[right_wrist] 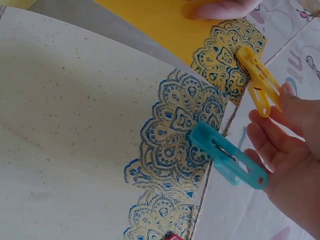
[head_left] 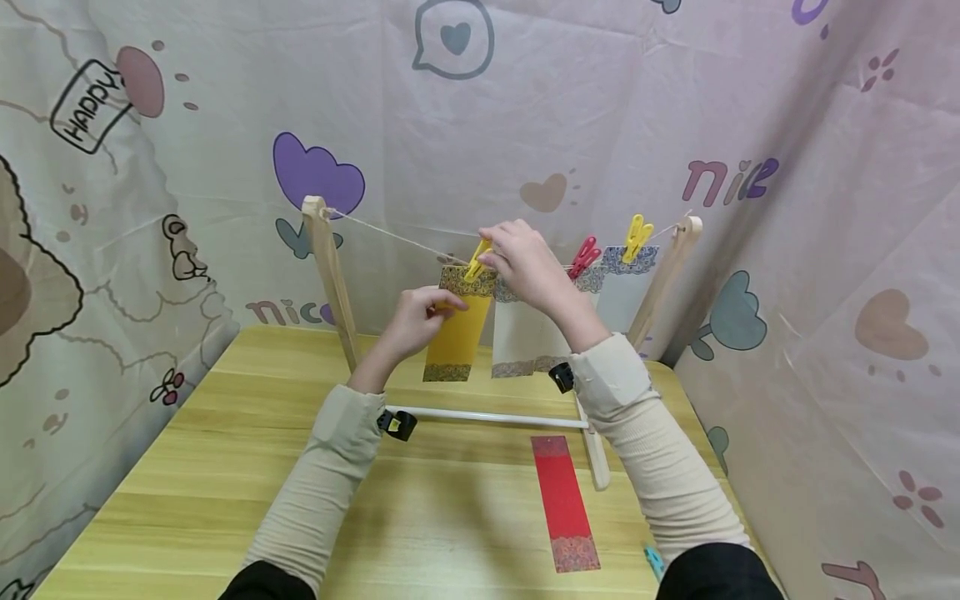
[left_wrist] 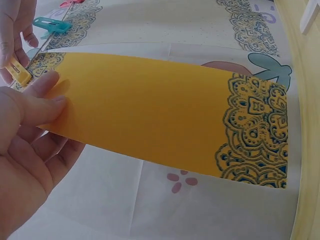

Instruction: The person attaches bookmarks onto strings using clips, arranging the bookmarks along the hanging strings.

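Note:
A yellow card [head_left: 457,337] with patterned bands at both ends hangs from a string [head_left: 393,236]. Its upper part is pinched by my left hand [head_left: 420,318], thumb in front and fingers behind in the left wrist view. My right hand [head_left: 528,265] holds the handles of a yellow clothespin [right_wrist: 257,80], whose nose bites the card's patterned top edge at the string. Just beside it, a teal clothespin [right_wrist: 220,150] grips a speckled white card [right_wrist: 75,125]. In the head view my right hand and forearm hide part of the white cards.
Wooden posts [head_left: 330,283] hold up the string. Further right on it are a red clothespin [head_left: 584,257] and another yellow clothespin [head_left: 638,237]. A white rod [head_left: 487,415] runs low across. On the table lie a red card [head_left: 566,504] and a blue clip [head_left: 654,562].

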The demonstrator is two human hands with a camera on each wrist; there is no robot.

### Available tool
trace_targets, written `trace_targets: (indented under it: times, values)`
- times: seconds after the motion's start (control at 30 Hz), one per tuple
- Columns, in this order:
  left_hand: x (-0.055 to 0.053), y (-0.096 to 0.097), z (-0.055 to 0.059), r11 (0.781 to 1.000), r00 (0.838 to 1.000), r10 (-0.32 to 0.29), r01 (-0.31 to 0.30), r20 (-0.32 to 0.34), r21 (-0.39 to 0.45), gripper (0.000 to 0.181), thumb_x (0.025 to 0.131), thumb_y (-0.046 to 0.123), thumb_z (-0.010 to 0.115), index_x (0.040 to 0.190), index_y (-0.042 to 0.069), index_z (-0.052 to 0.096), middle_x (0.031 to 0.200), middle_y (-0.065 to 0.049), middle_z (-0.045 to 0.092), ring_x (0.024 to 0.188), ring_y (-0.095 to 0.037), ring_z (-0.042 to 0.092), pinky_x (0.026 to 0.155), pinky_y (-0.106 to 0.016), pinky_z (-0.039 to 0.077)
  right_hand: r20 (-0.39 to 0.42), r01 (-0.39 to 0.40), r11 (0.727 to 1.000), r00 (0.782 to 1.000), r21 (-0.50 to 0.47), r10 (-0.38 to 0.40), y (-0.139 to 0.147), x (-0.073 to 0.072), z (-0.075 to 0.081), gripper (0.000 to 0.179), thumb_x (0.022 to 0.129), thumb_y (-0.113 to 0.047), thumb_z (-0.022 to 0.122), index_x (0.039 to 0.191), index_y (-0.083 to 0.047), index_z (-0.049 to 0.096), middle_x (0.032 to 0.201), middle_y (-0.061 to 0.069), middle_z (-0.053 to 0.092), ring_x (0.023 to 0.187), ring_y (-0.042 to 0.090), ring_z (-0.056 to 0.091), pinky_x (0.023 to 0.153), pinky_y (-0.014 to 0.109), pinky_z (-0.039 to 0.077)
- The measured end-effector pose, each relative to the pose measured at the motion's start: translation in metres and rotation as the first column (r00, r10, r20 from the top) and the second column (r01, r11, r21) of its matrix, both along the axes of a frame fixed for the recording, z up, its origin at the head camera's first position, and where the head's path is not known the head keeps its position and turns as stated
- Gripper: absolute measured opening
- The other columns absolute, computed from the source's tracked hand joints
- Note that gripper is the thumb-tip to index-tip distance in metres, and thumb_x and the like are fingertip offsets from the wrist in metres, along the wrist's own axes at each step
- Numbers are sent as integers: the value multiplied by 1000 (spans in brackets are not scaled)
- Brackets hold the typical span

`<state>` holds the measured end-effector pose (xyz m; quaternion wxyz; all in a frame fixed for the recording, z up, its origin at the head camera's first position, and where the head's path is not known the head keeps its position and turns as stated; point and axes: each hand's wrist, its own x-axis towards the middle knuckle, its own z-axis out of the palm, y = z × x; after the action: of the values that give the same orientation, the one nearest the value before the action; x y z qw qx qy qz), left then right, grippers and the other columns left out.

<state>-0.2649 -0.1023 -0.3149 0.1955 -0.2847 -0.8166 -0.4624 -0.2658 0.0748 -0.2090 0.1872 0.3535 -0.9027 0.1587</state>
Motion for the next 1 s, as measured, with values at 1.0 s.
trace_targets:
  times: [1.0]
  values:
    - [4,-7,-20,989,994,14,-30,113,144,21,72,-4,70,85,-6,54,88,-17,57,77,-28,56,72,-35,49,-402,-285,894,906,-346,133,51,6,-21,25,76,2,67,99,8,61,98,18,61,94,30,50,83,35,39]
